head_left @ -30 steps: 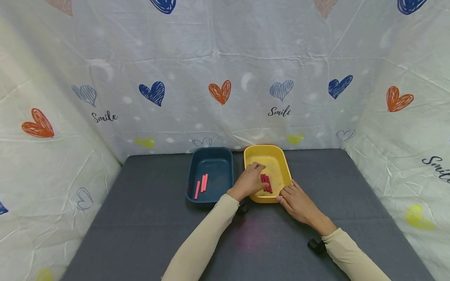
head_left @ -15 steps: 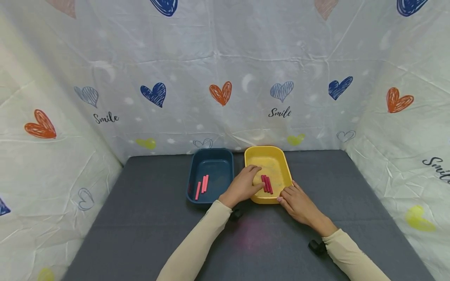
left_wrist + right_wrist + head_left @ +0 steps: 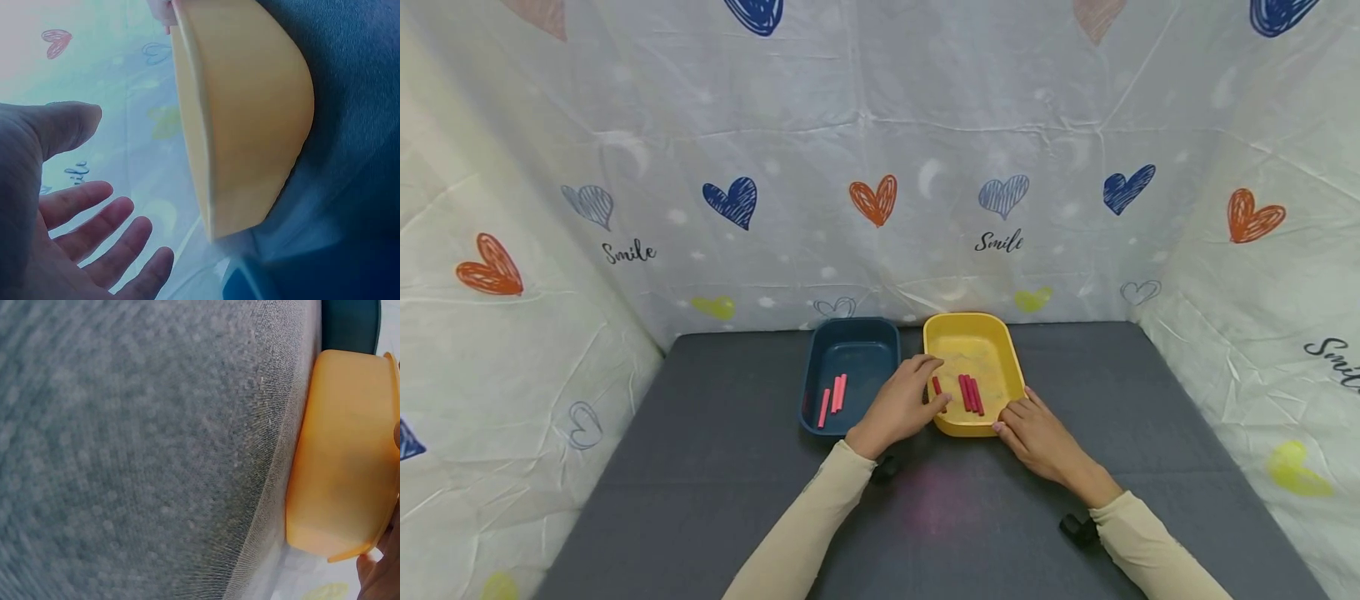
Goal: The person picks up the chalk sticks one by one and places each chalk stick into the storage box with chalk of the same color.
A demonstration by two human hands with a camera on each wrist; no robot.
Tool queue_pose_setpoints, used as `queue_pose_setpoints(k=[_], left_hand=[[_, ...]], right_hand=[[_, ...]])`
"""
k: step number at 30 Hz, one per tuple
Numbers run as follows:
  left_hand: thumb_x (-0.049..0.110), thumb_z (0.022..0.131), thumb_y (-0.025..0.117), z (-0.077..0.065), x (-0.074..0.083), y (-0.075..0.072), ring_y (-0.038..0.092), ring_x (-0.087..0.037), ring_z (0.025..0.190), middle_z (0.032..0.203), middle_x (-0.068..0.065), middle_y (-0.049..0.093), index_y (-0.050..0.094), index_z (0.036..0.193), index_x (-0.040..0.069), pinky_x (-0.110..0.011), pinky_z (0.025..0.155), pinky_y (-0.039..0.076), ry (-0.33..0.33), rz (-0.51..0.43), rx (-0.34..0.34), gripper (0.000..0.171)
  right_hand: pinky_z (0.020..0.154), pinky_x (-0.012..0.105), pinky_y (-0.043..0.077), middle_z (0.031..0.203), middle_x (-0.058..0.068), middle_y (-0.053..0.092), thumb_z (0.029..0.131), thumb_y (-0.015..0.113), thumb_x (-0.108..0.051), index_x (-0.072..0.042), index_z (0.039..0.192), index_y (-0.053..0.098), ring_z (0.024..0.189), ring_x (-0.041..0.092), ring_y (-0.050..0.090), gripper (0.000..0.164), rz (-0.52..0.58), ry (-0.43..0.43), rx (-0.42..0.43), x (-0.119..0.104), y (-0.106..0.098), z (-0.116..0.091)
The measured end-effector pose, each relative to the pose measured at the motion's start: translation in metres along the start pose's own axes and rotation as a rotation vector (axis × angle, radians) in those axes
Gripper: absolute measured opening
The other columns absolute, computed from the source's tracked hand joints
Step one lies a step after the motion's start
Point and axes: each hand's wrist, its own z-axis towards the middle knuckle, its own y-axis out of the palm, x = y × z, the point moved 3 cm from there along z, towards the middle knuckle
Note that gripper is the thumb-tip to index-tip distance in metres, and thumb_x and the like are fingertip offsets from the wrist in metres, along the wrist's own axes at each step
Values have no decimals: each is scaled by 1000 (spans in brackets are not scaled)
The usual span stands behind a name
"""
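Observation:
In the head view, my left hand point(image 3: 898, 404) is over the left rim of the yellow tray point(image 3: 1011, 358). Its fingers are apart with nothing between them, as the left hand point(image 3: 94, 231) also shows in the left wrist view. One dark red stick point(image 3: 936, 384) lies in the tray just behind the left thumb, partly hidden. To its right, several dark red sticks point(image 3: 971, 394) lie side by side. My right hand point(image 3: 1041, 437) grips the tray's front right corner, fingers over the rim; the right wrist view shows only part of it.
A dark blue tray point(image 3: 857, 333) stands left of the yellow one and holds several pink sticks point(image 3: 838, 392). Both stand on a grey cloth-covered table point(image 3: 737, 467) near its back edge. A printed curtain point(image 3: 805, 133) encloses the back and sides.
My left hand has moved left, away from the row of dark red sticks. A separate dark red stick now shows by its thumb. The right hand stays at the tray's corner.

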Motion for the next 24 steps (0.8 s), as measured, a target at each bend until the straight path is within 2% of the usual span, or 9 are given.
queue_pose_setpoints(k=[10, 15, 18, 24], left_hand=[[38, 92, 67, -13, -9, -8, 44, -23, 135, 147, -5, 46, 48, 144, 14, -46, 110, 43, -25, -11, 41, 60], [38, 93, 65, -23, -14, -10, 43, -24, 137, 148, -5, 46, 48, 144, 15, -48, 111, 42, -47, -16, 53, 59], [39, 94, 64, -30, -16, -13, 42, -24, 138, 148, -5, 45, 48, 145, 16, -50, 113, 39, -54, -15, 61, 58], [46, 96, 58, -39, -16, -23, 39, -24, 141, 150, -4, 44, 45, 147, 17, -51, 114, 36, -56, 46, 107, 59]], right_hand=[[119, 53, 26, 89, -4, 59, 101, 53, -29, -19, 90, 61, 98, 19, 59, 17, 0, 34, -22, -1, -5, -3], [117, 57, 26, 106, 3, 65, 102, 52, -29, -15, 102, 67, 111, 23, 59, 20, 3, 48, -29, -4, -8, -2], [115, 61, 26, 118, 8, 63, 101, 54, -30, -12, 110, 68, 117, 27, 57, 24, 8, 58, -22, -6, -11, 0], [114, 63, 26, 129, 11, 59, 98, 58, -33, -12, 122, 64, 124, 32, 52, 32, -4, 74, 5, -9, -18, 10]])
